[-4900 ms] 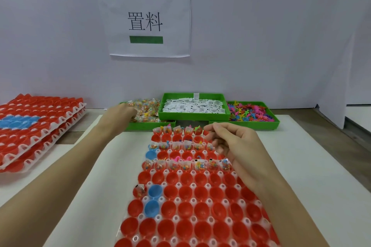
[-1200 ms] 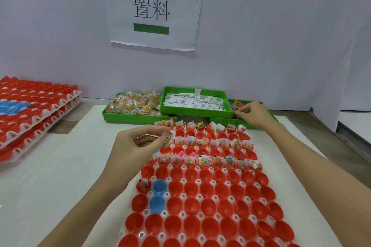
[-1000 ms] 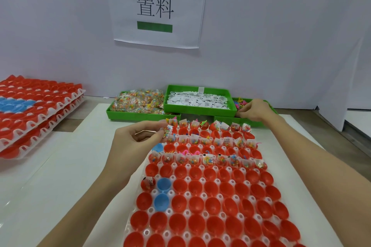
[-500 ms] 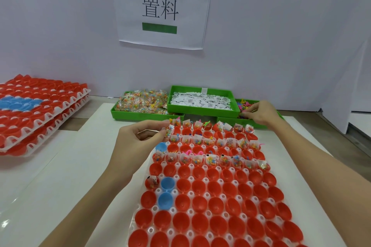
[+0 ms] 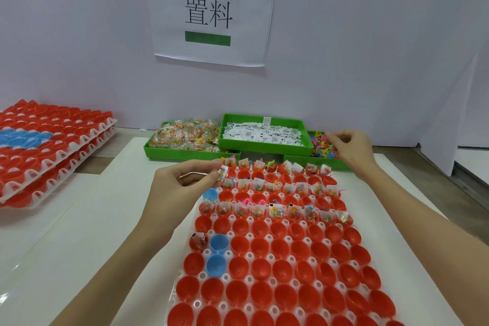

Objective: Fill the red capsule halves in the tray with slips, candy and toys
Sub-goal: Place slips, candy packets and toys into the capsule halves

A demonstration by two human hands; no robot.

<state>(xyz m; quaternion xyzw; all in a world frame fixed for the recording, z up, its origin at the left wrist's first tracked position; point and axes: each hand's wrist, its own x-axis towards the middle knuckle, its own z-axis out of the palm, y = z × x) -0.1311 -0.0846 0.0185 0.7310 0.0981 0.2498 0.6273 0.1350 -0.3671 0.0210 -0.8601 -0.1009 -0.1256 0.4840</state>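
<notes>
A clear tray (image 5: 201,275) of red capsule halves (image 5: 280,270) lies in front of me; its far rows hold slips, candy packets and toys, the near rows are bare. My left hand (image 5: 180,188) hovers at the tray's far left corner and pinches candy packets (image 5: 222,172) between thumb and fingers. My right hand (image 5: 349,147) reaches over the green bin of coloured toys (image 5: 321,147), fingertips pinched together over them. Green bins of candy (image 5: 185,136) and white slips (image 5: 262,133) stand behind the tray.
Three blue halves (image 5: 218,242) sit among the red ones on the tray's left side. A stack of trays with red and blue halves (image 5: 47,140) lies at the left. A white wall with a paper sign (image 5: 211,13) stands behind the bins.
My right hand went from the tray's far rows to the toy bin. My left hand came back from the candy bin with packets and stays by the tray's far left corner.
</notes>
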